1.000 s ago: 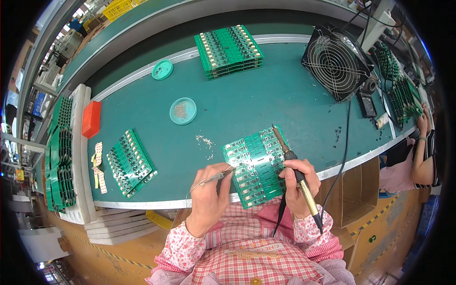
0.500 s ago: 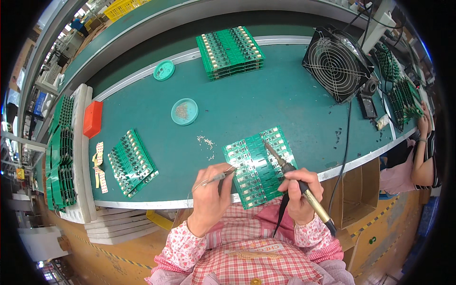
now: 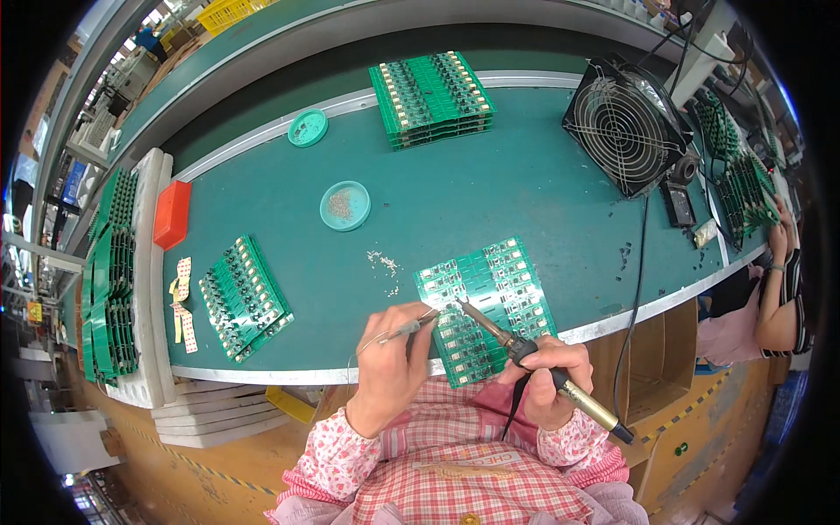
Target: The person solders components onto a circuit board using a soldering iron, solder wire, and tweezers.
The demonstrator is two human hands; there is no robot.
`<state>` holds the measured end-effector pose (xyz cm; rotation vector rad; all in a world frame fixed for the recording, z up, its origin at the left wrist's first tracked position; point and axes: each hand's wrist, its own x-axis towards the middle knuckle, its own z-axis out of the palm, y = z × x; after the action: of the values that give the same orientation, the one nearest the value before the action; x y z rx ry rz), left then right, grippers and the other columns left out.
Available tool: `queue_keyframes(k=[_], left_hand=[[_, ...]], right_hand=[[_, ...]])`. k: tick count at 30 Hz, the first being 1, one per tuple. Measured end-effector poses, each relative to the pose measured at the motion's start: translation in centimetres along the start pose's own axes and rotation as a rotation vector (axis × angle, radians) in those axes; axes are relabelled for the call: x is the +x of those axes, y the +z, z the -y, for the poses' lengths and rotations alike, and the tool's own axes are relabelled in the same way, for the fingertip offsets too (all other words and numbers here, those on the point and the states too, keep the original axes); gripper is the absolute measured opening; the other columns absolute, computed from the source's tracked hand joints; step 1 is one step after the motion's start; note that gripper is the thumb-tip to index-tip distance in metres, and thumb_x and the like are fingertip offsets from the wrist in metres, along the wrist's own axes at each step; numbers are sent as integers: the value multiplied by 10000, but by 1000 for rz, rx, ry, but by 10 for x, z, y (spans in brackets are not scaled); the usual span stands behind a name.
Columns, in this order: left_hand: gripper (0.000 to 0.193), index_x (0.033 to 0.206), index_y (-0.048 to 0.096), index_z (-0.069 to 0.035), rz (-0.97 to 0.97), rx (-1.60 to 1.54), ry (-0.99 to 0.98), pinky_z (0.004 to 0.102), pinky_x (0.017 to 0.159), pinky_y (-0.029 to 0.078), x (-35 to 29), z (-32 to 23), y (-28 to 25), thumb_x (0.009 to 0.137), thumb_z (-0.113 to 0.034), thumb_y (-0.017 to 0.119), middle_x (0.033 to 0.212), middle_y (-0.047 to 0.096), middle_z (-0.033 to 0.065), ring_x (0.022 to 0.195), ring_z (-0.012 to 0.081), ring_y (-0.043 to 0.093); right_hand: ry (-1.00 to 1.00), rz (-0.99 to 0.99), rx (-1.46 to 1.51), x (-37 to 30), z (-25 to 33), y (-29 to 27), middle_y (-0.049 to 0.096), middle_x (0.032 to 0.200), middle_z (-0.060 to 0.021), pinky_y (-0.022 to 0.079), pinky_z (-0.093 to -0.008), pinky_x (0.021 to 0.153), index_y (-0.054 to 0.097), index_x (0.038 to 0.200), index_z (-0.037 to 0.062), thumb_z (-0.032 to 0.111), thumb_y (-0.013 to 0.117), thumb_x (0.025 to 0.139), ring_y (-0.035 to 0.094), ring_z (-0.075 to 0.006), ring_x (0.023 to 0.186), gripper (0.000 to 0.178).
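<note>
In front of me a green circuit board with rows of small parts lies near the table's front edge, partly hidden by my hands. My right hand is closed round a soldering iron. The iron's tip slants to the upper left and is at the board's left row of parts; whether it touches is too small to tell. My left hand pinches solder wire in a slim grey holder at the board's left edge. The wire's tail loops down beside the hand.
Tiny metal pieces lie loose beyond my left hand, below a teal dish. Stacked boards stand left, others at the back. A black fan stands back right; a cable crosses the right side. A co-worker's arm is far right.
The soldering iron's tip has moved left and toward me, from the board's upper middle to its left row. My left hand stays nearly in place. The view has shifted slightly.
</note>
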<state>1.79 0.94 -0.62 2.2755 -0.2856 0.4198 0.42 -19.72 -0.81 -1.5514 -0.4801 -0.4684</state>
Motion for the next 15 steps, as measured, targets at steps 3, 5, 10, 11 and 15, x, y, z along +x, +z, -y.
queue_keyframes(k=[3, 5, 10, 11, 15], left_hand=[[187, 1035, 652, -25, 0, -10, -10, 379, 770, 517, 0, -1, 0, 859, 31, 682, 1012, 700, 121, 892, 308, 664], [189, 1036, 652, -25, 3, -7, -11, 381, 769, 516, 0, -1, 0, 858, 31, 682, 1010, 699, 122, 891, 310, 663], [193, 1038, 651, -25, 0, -2, -5, 386, 764, 515, 0, 0, 0, 856, 32, 683, 1004, 697, 124, 885, 314, 660], [193, 1037, 651, -26, -1, -4, -1, 387, 763, 515, 0, 0, 0, 856, 32, 683, 1004, 696, 123, 883, 314, 660], [191, 1034, 653, -26, 4, -3, 5, 387, 764, 514, 0, 1, 0, 855, 35, 681, 1005, 696, 122, 879, 314, 659]], right_hand=[[16, -28, 11, -1, -1, 2, 709, 672, -86, 503, -280, 522, 607, 1003, 10, 128, 622, 960, 652, -153, 561, 127], [4, -42, 22, -1, -2, 3, 711, 676, -84, 500, -275, 518, 611, 1002, 5, 129, 632, 954, 650, -153, 557, 134], [-7, -11, 5, 2, -1, 2, 712, 679, -82, 502, -275, 515, 621, 993, 2, 125, 639, 947, 651, -158, 551, 132], [-6, 8, -4, 3, 0, 1, 712, 680, -82, 503, -276, 516, 624, 989, 1, 125, 640, 946, 652, -160, 549, 132], [5, 6, 6, 4, 2, 2, 709, 677, -79, 510, -279, 520, 631, 977, 5, 115, 641, 941, 664, -162, 562, 117]])
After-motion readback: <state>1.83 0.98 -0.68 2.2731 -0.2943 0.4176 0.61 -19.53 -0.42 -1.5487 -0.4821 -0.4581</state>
